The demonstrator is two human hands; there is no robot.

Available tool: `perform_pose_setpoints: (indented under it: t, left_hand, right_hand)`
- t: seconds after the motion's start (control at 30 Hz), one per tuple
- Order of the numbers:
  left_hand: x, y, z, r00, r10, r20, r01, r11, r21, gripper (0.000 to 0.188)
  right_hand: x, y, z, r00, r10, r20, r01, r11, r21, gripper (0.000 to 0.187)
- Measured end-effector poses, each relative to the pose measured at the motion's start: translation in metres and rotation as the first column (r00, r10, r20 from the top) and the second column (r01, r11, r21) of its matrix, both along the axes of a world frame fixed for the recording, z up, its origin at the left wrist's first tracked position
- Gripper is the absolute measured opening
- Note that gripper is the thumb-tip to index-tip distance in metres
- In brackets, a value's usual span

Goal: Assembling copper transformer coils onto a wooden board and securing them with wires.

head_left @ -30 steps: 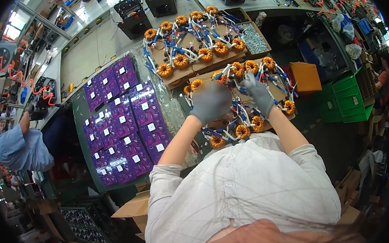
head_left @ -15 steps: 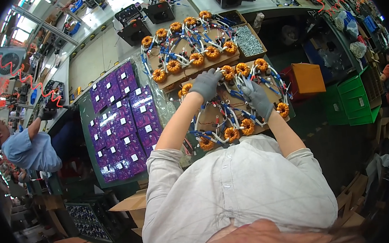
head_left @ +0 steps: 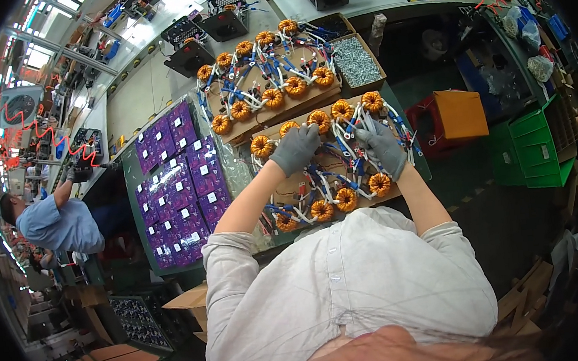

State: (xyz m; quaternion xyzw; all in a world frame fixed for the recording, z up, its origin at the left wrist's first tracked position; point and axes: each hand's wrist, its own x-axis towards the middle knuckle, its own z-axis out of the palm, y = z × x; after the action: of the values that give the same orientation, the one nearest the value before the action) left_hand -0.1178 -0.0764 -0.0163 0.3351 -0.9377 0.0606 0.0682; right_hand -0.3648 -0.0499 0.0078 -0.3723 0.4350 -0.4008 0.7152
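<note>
Grey gloves cover both my hands. My left hand point(head_left: 296, 150) is closed, its fingertips pinched beside a copper-wound ring coil point(head_left: 320, 121) in the far row; the glove hides what they hold. My right hand point(head_left: 383, 148) has its fingers closed around a white cable point(head_left: 366, 121) near the right end of that row. Several such coils, with white and blue leads, lie in two rows on a cardboard sheet point(head_left: 290, 188). A near-row coil point(head_left: 379, 184) sits just below my right hand.
Beyond is a second cardboard layer of coils point(head_left: 273, 98), beside a box of small screws point(head_left: 356, 63). Purple circuit boards point(head_left: 179, 182) cover the table at left. An orange box point(head_left: 460, 114) and green crate point(head_left: 541, 150) stand right. A co-worker point(head_left: 61, 219) works at far left.
My left hand has drawn slightly toward me, uncovering a far-row coil. My right hand stays among the cables at the row's right. The whole view has shifted a little.
</note>
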Motion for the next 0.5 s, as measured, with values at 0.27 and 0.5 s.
perform_pose_setpoints:
  t: [0.27,0.5]
  left_hand:
    - [-0.007,-0.012,0.002,0.999,-0.021,-0.042,0.033,0.954,0.298,0.032]
    - [-0.005,-0.033,0.017,0.541,0.792,-0.285,0.385,0.068,0.920,0.046]
  right_hand:
    - [0.002,-0.009,0.023,0.995,-0.037,-0.097,0.044,0.996,0.071,0.021]
    - [0.023,-0.018,-0.015,0.893,-0.150,-0.425,0.051,0.971,-0.235,0.028]
